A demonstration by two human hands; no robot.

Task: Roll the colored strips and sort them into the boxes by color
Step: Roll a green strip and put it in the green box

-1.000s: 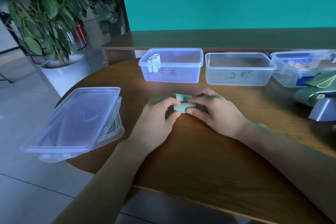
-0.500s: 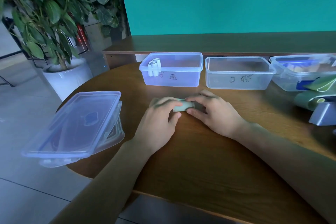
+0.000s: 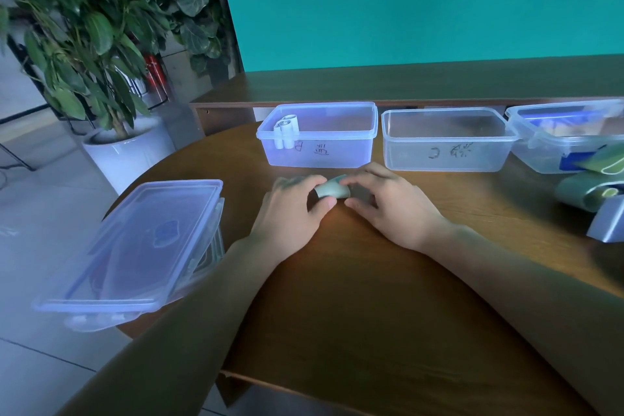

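A pale green rolled strip (image 3: 332, 190) lies on the brown table between my two hands. My left hand (image 3: 290, 213) grips its left end with thumb and curled fingers. My right hand (image 3: 388, 204) pinches its right end from above. Behind them stands a clear box (image 3: 337, 154) with handwriting on its front and pale rolled strips (image 3: 286, 132) in its left corner. Next to it on the right a second labelled clear box (image 3: 445, 152) shows nothing inside. Loose green strips (image 3: 587, 191) lie at the far right.
Stacked clear lids (image 3: 135, 246) hang over the table's left edge. A third box (image 3: 553, 142) with blue items stands at the back right, a grey object (image 3: 607, 223) in front of it. A potted plant (image 3: 118, 145) stands on the floor to the left.
The strip's free end has been wound in, so the roll is now compact. Both hands have shifted slightly on it, staying at the same spot on the table.
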